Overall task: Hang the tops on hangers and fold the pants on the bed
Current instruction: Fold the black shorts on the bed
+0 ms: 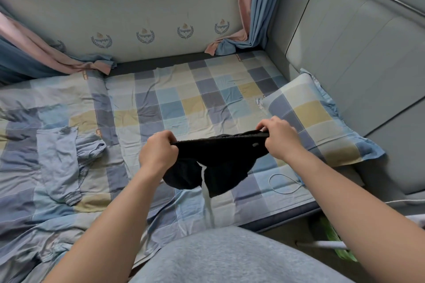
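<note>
Folding step: my left hand (158,153) and right hand (279,139) each clamp waistband of black shorts (213,163), held mid-frame above bed (184,99). Next, likely: lay flat, fold.

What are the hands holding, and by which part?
A black garment. The left hand and right hand each grip one end of its bunched top edge, apparently the waistband.

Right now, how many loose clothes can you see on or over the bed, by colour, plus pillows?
black garment: 1, gripped by the left hand and right hand
blue garment: 1, lying on the bed
pillow: 1
Total: 3
</note>
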`<state>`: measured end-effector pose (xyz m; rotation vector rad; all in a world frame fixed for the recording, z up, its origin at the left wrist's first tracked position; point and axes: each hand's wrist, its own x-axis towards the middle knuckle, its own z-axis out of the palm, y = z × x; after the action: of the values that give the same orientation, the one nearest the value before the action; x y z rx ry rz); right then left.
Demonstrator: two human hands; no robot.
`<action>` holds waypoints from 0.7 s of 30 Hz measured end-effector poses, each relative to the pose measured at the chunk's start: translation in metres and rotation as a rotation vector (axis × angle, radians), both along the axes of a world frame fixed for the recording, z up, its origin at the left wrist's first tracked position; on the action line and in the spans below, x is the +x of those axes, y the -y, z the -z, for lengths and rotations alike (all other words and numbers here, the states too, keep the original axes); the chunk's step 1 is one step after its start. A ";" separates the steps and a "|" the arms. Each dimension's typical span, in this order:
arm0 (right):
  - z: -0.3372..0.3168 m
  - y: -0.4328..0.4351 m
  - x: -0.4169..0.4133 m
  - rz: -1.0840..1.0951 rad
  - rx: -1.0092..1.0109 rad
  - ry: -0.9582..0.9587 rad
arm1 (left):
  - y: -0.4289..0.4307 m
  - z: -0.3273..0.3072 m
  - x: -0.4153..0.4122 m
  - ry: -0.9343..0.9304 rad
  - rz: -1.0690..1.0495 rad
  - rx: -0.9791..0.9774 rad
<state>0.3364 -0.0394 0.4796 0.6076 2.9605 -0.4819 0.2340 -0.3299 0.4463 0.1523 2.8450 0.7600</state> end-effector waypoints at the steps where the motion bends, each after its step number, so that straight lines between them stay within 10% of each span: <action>1: 0.006 -0.003 0.000 0.060 -0.039 -0.041 | 0.005 0.001 -0.003 0.040 -0.024 -0.020; 9: 0.018 0.004 -0.006 0.759 -1.181 -0.142 | 0.015 0.007 -0.006 0.243 -0.088 0.126; 15: 0.020 0.011 -0.011 0.600 -1.002 -0.192 | 0.009 0.016 -0.001 0.488 -0.083 0.247; 21: 0.017 0.005 -0.006 0.193 -0.404 -0.200 | 0.000 0.019 0.011 0.255 0.042 -0.022</action>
<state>0.3304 -0.0447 0.4623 0.8369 2.8582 -1.1838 0.2449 -0.3303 0.4277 0.1033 2.6001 0.6855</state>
